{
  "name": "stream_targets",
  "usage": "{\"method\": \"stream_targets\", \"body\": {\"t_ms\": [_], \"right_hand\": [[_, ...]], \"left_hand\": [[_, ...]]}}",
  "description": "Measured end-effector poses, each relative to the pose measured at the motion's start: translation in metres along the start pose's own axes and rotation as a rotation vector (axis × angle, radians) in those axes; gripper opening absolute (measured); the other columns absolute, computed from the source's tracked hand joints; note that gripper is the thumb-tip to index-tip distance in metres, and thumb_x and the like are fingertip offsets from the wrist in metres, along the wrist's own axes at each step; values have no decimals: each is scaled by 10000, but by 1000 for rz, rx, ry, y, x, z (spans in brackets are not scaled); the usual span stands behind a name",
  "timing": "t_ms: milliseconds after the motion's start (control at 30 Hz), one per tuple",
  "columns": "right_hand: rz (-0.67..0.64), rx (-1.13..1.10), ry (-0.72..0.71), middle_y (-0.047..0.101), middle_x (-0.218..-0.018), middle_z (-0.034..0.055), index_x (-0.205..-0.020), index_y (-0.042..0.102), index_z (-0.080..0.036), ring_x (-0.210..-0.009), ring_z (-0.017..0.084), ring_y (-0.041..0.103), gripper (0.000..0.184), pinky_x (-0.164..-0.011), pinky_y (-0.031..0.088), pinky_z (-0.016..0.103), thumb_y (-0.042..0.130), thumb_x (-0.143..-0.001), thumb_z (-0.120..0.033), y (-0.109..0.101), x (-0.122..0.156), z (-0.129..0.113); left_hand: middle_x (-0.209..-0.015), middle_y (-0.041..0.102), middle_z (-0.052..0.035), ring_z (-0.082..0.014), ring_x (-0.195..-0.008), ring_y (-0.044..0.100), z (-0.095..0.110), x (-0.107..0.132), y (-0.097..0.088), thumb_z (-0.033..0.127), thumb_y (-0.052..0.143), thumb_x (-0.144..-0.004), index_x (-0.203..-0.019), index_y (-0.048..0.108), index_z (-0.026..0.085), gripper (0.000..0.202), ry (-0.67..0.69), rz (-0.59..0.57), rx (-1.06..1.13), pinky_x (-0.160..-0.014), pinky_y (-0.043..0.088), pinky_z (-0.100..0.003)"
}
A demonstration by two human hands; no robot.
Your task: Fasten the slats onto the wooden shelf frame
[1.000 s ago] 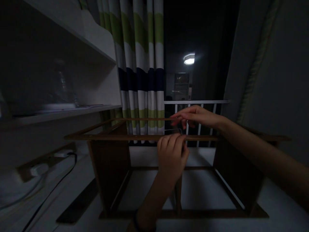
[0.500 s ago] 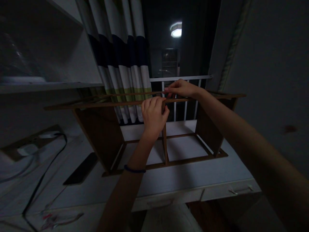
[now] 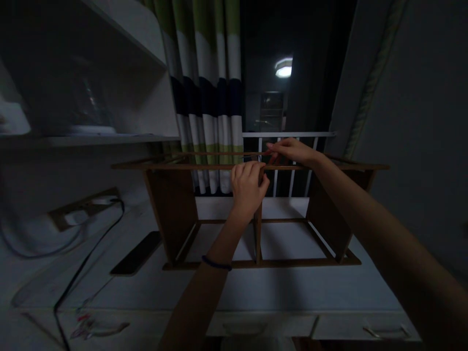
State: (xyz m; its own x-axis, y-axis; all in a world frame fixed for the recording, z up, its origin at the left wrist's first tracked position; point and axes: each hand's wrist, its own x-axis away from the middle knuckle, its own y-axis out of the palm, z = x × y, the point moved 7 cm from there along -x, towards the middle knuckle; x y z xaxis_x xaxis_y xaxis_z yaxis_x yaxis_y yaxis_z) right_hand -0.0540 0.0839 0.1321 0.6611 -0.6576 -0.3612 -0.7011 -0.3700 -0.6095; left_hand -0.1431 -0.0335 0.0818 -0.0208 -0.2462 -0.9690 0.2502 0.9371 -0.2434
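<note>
A brown wooden rack frame (image 3: 204, 167) stands on a white desk, with solid side panels and a thin middle post (image 3: 258, 239). My left hand (image 3: 248, 187), a dark band round its wrist, is closed over the front top rail where the post meets it. Just beyond that rail, my right hand (image 3: 290, 150) has thumb and fingers pinched together above the frame's top. A thin, dim shape runs left from its fingertips, too dark to name.
A phone (image 3: 137, 253) lies left of the frame on the desk (image 3: 292, 287). Behind it, a black cable (image 3: 87, 253) runs from a power strip (image 3: 84, 207). A white shelf (image 3: 135, 139) overhangs the left side. Curtain (image 3: 208, 97) and window railing (image 3: 288, 134) stand behind.
The camera view has shifted, so the frame and both hands appear lower and further right. Both hands keep about the same place on the frame.
</note>
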Motion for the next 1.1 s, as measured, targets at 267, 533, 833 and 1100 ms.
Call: {"method": "stream_targets", "body": {"t_ms": [267, 533, 833, 1100], "right_hand": [[-64, -55, -5, 615, -793, 97, -1010, 592, -86, -655, 137, 561, 404, -422, 364, 153, 390, -947, -431, 4, -3, 4], [-122, -68, -11, 606, -821, 105, -989, 594, -97, -685, 160, 556, 576, -470, 392, 182, 455, -833, -633, 7, -5, 11], [-137, -67, -5, 600, -784, 95, -957, 601, -95, -669, 172, 539, 718, -487, 354, 211, 497, -693, -755, 9, -7, 14], [-147, -27, -23, 596, -787, 91, -963, 608, -91, -680, 174, 538, 727, -507, 357, 224, 476, -708, -759, 11, -8, 17]], "left_hand": [[-963, 597, 8, -166, -927, 482, 0, 1, -3, 168, 573, -732, -943, 571, 188, 211, 15, 54, 14, -878, 334, -321], [-945, 598, 13, -161, -913, 485, -2, 3, -2, 153, 576, -718, -935, 564, 184, 219, 23, 99, 40, -872, 342, -323], [-943, 592, 19, -156, -899, 487, -3, 3, -3, 147, 594, -704, -947, 549, 188, 251, 35, 115, 59, -862, 346, -323], [-956, 581, 15, -153, -917, 477, -3, 5, -5, 124, 589, -701, -970, 536, 184, 281, 34, 117, 88, -897, 344, -334]]}}
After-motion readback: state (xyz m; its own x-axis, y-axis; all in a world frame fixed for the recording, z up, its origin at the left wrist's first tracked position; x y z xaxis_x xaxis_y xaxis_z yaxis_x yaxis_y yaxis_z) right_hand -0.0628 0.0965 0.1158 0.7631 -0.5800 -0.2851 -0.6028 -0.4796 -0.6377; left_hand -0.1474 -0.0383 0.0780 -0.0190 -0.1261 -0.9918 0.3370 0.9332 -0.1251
